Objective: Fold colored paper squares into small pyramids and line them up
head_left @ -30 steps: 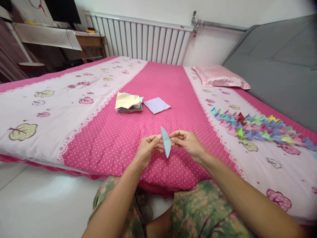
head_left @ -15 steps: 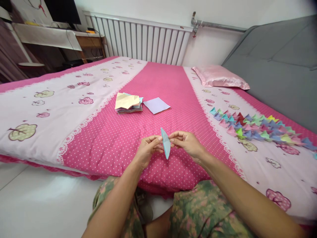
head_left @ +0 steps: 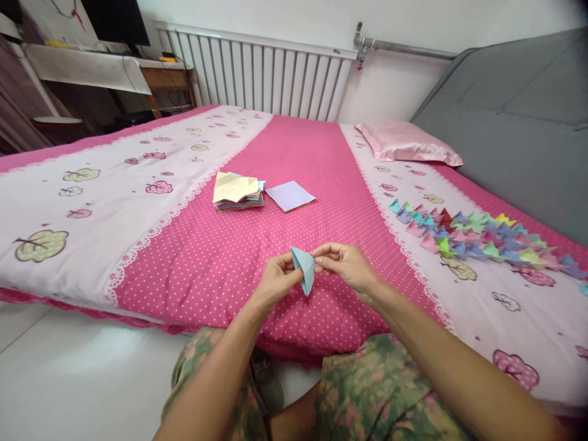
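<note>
A light blue folded paper point(head_left: 307, 269) is held up between my hands above the near edge of the bed. My left hand point(head_left: 278, 277) pinches it from the left, the thumb lying on the paper's face. From the other side, the fingertips of my right hand point(head_left: 342, 264) grip its right edge. The paper's two pointed ends face up and down, and its middle stands partly open. Beyond my hands lie a lilac square sheet point(head_left: 291, 196) and a stack of folded papers point(head_left: 237, 191) with a cream one on top.
Rows of small coloured paper boats point(head_left: 482, 236) stand on the bed at the right. A pink pillow point(head_left: 408, 142) lies by the grey headboard point(head_left: 514, 116). Behind the pink bedspread point(head_left: 303, 150) are a white radiator point(head_left: 257, 67) and a desk with a monitor point(head_left: 116, 23).
The blue paper has turned and spread wider, now showing more of its face. My left thumb has moved onto it; my right hand stays almost where it was.
</note>
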`<move>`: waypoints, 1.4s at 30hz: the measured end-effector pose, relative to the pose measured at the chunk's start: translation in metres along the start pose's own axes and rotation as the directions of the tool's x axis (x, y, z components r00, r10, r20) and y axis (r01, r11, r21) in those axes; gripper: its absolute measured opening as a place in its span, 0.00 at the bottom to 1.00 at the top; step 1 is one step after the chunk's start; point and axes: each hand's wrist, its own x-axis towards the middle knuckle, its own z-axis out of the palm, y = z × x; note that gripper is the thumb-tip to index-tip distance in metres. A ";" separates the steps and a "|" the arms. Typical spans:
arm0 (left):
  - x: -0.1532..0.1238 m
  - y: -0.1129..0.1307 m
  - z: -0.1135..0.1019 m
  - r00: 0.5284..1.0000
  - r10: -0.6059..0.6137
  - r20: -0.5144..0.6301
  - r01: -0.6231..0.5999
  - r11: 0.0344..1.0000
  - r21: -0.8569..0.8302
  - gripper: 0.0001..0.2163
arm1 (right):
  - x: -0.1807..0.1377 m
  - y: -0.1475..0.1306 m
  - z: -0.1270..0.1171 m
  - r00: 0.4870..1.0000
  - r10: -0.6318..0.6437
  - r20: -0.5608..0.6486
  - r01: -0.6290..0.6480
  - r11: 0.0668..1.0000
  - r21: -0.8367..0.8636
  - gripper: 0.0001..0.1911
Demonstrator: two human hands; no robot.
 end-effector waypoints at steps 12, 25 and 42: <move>0.005 -0.016 -0.004 0.981 0.193 0.022 -0.190 0.931 0.312 0.16 | -0.004 0.006 0.010 0.971 -0.189 0.145 0.220 0.943 -0.249 0.21; 0.003 -0.024 0.001 0.943 0.327 -0.053 -0.266 0.841 0.471 0.25 | -0.004 0.010 0.014 0.886 -0.459 0.060 0.423 0.749 -0.511 0.18; 0.003 -0.012 0.003 0.995 0.050 -0.083 -0.056 0.996 -0.068 0.19 | -0.006 0.007 0.014 0.856 -0.516 0.026 0.454 0.729 -0.512 0.23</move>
